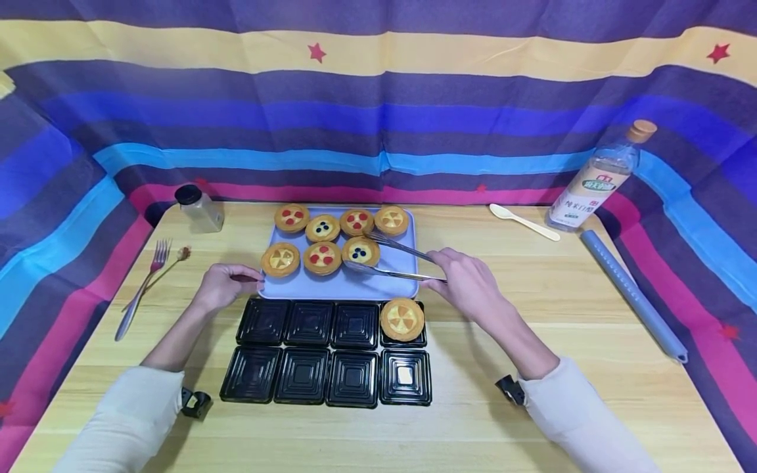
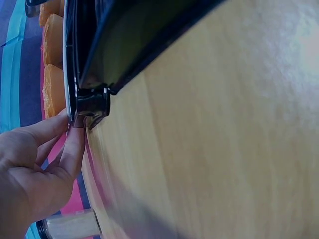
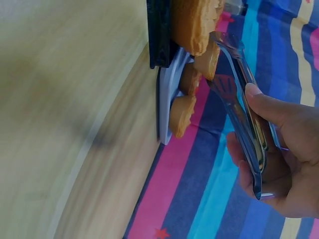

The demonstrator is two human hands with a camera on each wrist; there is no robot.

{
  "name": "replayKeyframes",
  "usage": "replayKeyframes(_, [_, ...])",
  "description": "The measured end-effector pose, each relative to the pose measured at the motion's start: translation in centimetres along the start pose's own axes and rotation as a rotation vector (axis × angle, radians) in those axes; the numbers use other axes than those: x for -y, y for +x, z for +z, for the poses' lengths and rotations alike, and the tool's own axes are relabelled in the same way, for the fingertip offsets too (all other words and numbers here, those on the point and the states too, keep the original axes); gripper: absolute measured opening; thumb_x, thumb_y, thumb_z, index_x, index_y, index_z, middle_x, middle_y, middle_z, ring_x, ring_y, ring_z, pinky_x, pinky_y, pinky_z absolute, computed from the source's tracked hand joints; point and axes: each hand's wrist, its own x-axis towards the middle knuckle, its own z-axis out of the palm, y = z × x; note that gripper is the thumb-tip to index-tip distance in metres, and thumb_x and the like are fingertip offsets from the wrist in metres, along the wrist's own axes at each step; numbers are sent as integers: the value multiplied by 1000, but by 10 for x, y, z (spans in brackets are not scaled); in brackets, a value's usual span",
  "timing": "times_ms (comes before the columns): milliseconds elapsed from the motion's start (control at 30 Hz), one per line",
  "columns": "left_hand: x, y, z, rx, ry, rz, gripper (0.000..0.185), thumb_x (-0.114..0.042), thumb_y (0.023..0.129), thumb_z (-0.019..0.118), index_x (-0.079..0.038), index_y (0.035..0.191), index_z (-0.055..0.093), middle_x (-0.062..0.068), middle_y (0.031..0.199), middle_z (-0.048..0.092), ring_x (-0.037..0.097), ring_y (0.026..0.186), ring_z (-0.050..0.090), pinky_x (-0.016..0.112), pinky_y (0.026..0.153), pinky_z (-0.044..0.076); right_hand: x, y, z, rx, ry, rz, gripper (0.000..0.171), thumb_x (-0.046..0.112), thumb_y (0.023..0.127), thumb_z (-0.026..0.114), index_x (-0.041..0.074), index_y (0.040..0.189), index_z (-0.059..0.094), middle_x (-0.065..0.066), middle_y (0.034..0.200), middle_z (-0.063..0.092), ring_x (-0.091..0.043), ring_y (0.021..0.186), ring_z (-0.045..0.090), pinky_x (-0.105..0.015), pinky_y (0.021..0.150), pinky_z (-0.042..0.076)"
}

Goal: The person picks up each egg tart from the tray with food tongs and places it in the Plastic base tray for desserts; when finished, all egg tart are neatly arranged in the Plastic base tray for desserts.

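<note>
White sleeves point(image 1: 133, 407) come in from the near side of the blue tray point(image 1: 296, 287). Btwn them & tray: 8 blk boxes point(image 1: 302, 376), 2 rows; one by tray's R end has a loose tart point(image 1: 402, 320). Fork point(image 1: 157, 264) & jar point(image 1: 200, 211) L of tray; spoon point(image 1: 525, 222), bottle point(image 1: 591, 187), grey bar point(image 1: 633, 295) R of it. On tray, neighbours crowd the dark-berry tart point(image 1: 359, 252). L hand point(image 1: 225, 288) pinches tray's front L corner. R hand point(image 1: 470, 279) grips metal tongs point(image 3: 244, 132) at tray's R side, tips apart about that tart; can't tell if touching.
</note>
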Motion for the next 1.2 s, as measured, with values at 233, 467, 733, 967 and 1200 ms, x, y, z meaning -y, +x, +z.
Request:
replayKeyframes(233, [0, -2, 0, 0, 3, -2, 29, -11, 82, 73, 5, 106, 69, 17, 98, 73, -2, 73, 62, 19, 69, 52, 1, -11, -6, -26, 19, -22, 50, 33, 78, 77, 6, 118, 64, -9, 101, 71, -24, 80, 68, -40, 66, 55])
replayKeyframes(467, [0, -2, 0, 0, -3, 1, 28, -10, 82, 72, 6, 106, 68, 19, 98, 72, -1, 73, 62, 19, 69, 52, 6, -22, -13, -13, 32, -58, 51, 33, 78, 77, 6, 119, 64, -7, 102, 71, -19, 74, 66, -38, 66, 55])
replayKeyframes(733, [-1, -2, 1, -19, 14, 10, 28, -11, 83, 72, 5, 105, 69, 19, 98, 72, -2, 72, 61, 19, 68, 52, 10, -38, -18, -6, 49, -95, 53, 39, 78, 75, 6, 118, 64, -7, 105, 71, -21, 81, 69, -37, 69, 57])
replayKeyframes(967, [0, -2, 2, -25, -4, 2, 27, -8, 83, 71, 5, 106, 68, 18, 99, 72, -1, 73, 62, 20, 70, 53, 10, -54, -17, 0, 43, -113, 52, 37, 77, 76, 6, 118, 65, -8, 105, 71, -20, 80, 69, -35, 66, 57])
replayKeyframes(1200, [-1, -2, 1, -27, -6, -6, 27, -8, 83, 72, 5, 106, 69, 17, 97, 73, -1, 73, 62, 20, 69, 53, 12, -64, -13, 8, 38, -150, 55, 38, 75, 77, 6, 118, 65, -10, 110, 70, -26, 91, 70, -37, 72, 58])
